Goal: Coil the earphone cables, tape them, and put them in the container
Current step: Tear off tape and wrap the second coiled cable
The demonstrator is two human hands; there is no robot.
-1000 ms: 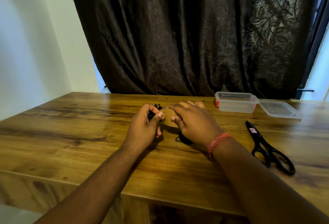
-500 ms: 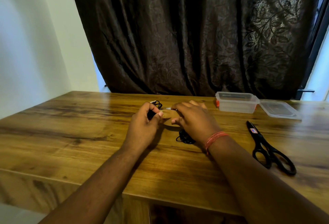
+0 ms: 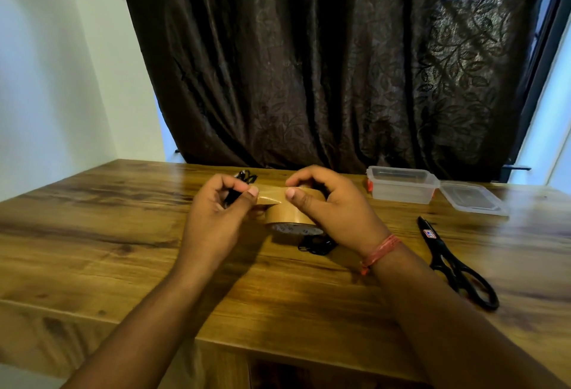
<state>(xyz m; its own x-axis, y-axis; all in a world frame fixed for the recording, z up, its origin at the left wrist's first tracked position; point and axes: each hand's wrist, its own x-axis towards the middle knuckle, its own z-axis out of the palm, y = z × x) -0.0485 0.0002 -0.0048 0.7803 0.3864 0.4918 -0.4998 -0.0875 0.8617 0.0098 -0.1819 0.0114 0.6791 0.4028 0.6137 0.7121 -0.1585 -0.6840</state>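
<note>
Above the tabletop [image 3: 123, 234]: both hands work brown tape.
Right hand [image 3: 336, 206]: fingers curl around the tape roll [image 3: 289, 218].
Left hand [image 3: 216, 218]: fingers pinch the tape's end, gripping a black earphone cable [image 3: 230, 197].
Container [image 3: 401, 185]: far right, open.

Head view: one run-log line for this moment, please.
step: pulling tape | left hand: pinches tape end, holds coiled earphone | right hand: grips brown tape roll | container: open | scissors: untouched

Count: 1 tape roll [image 3: 285, 214]; 1 scissors [image 3: 454, 262]; 1 container [image 3: 401, 184]; 1 lid [image 3: 471, 198]; 2 black cable bundles [image 3: 316, 246], [image 3: 245, 176].
</note>
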